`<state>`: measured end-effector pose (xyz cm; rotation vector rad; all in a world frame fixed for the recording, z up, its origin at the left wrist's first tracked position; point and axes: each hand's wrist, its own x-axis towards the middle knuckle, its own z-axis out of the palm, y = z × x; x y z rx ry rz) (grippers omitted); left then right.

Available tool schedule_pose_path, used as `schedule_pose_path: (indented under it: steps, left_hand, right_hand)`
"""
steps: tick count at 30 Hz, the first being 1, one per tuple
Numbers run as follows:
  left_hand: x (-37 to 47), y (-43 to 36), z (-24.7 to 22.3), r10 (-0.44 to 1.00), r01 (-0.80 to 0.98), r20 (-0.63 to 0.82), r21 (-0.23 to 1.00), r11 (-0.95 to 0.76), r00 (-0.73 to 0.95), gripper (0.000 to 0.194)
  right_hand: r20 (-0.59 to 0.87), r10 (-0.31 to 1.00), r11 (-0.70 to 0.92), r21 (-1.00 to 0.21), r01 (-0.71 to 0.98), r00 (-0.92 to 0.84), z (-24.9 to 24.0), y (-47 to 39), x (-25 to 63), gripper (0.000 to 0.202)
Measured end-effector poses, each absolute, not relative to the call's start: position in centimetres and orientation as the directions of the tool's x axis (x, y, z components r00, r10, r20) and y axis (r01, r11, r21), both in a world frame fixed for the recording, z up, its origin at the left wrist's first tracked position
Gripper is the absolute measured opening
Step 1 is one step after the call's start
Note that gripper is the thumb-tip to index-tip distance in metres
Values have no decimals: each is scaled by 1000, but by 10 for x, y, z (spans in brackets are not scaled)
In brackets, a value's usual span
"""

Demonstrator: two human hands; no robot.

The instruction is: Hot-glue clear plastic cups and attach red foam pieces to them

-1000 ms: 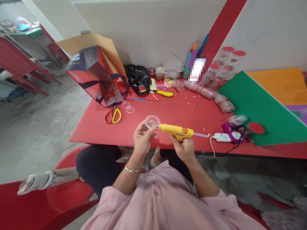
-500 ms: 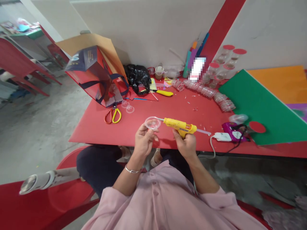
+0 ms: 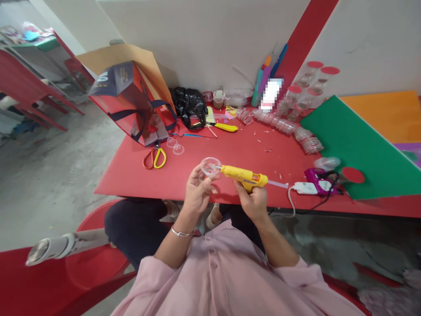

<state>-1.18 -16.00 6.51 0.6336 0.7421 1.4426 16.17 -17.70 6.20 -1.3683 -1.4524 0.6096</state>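
A clear plastic lid [image 3: 211,167] with a round rim is pinched in my left hand [image 3: 198,189], just above the front part of the red table. My right hand [image 3: 253,199] grips a yellow glue gun [image 3: 241,174] by its handle. Its metal nozzle points left and lies over the inside of the lid; whether the tip touches the plastic I cannot tell. A pale glue stick [image 3: 278,184] juts from the gun's back end. Two clear domed lids [image 3: 178,149] lie on the table, beyond my left hand.
Scissors [image 3: 160,158] and a red paper bag [image 3: 123,109] stand left on the red table [image 3: 131,180]. Behind are a black plastic bag [image 3: 189,105] and a yellow cutter [image 3: 226,127]. Stacked clear cups [image 3: 278,123], a purple power adapter [image 3: 317,180] and a green board [image 3: 358,149] are right.
The glue gun has moved left and slightly nearer, its nozzle going from the lid's right rim to over its inside. The lid has shifted slightly and tilted more toward me.
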Motion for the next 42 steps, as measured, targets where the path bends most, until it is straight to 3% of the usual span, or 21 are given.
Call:
schedule_pose_path:
  steps: [6, 10, 14, 19, 24, 29, 42]
  left_hand:
    - [-6, -158, 63, 991, -613, -59, 790, -28, -121, 51]
    - [-8, -158, 62, 994, -606, -50, 795, -19, -98, 57]
    - [-9, -158, 63, 993, -619, -37, 784, -39, -109, 56]
    - [-8, -159, 64, 995, -620, -35, 784, -29, -90, 52]
    - [-8, -159, 65, 994, -630, -38, 776, -37, -105, 50]
    - [-9, -161, 67, 998, -622, -27, 783, -14, -56, 49]
    - [-12, -162, 62, 999, -661, -30, 749, 35, 18, 52]
  right_hand:
    - [336, 937, 257, -851, 458, 99, 58, -180, 160, 31]
    - [321, 934, 226, -869, 441, 154, 55, -177, 166, 38]
    - [325, 944, 271, -864, 424, 59, 57, -178, 167, 34]
    - [271, 949, 192, -903, 384, 161, 61, -176, 168, 40]
    - [267, 960, 218, -898, 383, 81, 60, -177, 170, 39]
    - [231, 958, 154, -912, 379, 168, 58, -174, 173, 41]
    - [204, 974, 165, -934, 316, 94, 62, -176, 174, 39]
